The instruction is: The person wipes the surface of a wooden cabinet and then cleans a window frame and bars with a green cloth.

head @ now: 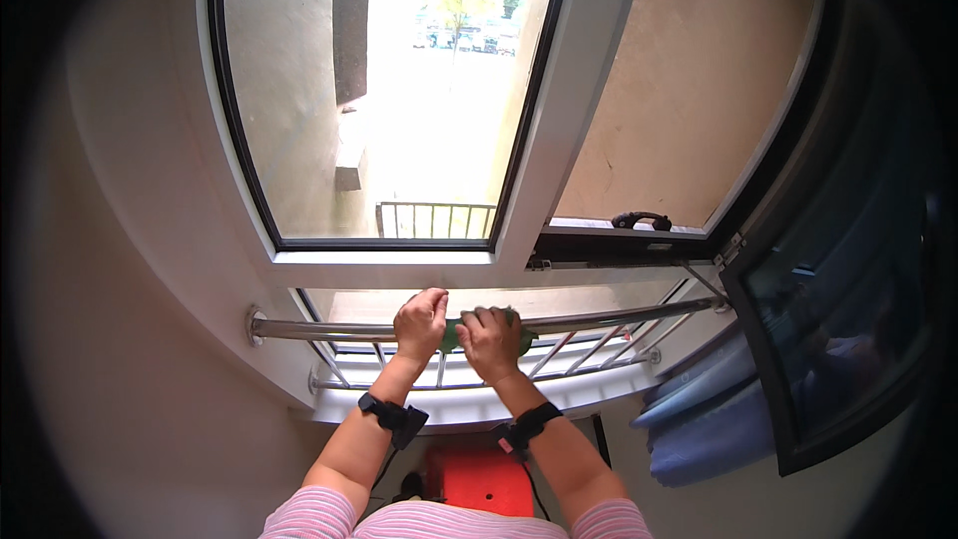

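Note:
A polished metal handrail (322,331) runs across in front of the window. A green cloth (452,337) lies over the middle of the rail. My right hand (490,340) grips the cloth against the rail, fingers curled over the top. Just left of it, my left hand (420,323) is raised at the rail with its fingers curled in. Its palm side is hidden, so whether it holds an edge of the cloth cannot be told. Both wrists wear black straps.
The open window sash (846,344) juts inward at the right, above a bluish-purple curtain (707,434). A black window handle (641,221) sits on the lower right frame. Thin metal balusters (554,354) stand under the rail. Below me is a red stool (486,483).

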The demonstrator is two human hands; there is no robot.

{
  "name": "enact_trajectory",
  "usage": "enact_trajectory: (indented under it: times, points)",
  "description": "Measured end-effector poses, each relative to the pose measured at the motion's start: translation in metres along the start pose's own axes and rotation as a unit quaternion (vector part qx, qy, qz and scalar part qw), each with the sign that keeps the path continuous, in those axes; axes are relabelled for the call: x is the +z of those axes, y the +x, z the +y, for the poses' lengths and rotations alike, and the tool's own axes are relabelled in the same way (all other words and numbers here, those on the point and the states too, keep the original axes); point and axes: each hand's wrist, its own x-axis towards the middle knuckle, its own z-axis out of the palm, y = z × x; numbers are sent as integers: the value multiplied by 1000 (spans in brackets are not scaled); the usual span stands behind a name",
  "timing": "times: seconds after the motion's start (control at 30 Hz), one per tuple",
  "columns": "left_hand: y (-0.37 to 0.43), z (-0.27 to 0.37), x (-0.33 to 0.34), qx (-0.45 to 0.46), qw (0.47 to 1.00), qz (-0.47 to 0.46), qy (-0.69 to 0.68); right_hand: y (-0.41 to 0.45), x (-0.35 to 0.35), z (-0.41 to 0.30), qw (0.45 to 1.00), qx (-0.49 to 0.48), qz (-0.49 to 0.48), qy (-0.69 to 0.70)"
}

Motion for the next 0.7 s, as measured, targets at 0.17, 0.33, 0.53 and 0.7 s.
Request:
enact_trajectory:
  times: [0.17,0.33,0.53,0.7]
  points:
    - [7,-20,10,-22,999,-27,-1,11,-1,32,999,9,22,-34]
    - [-12,-61,-28,-126,982,-140,-14,11,-27,78,985,129,31,-112]
    - [-12,-95,2,-161,963,-214,-30,12,-65,140,966,170,63,-185]
    - [-10,-115,24,-178,956,-231,-24,8,-108,217,960,170,72,-212]
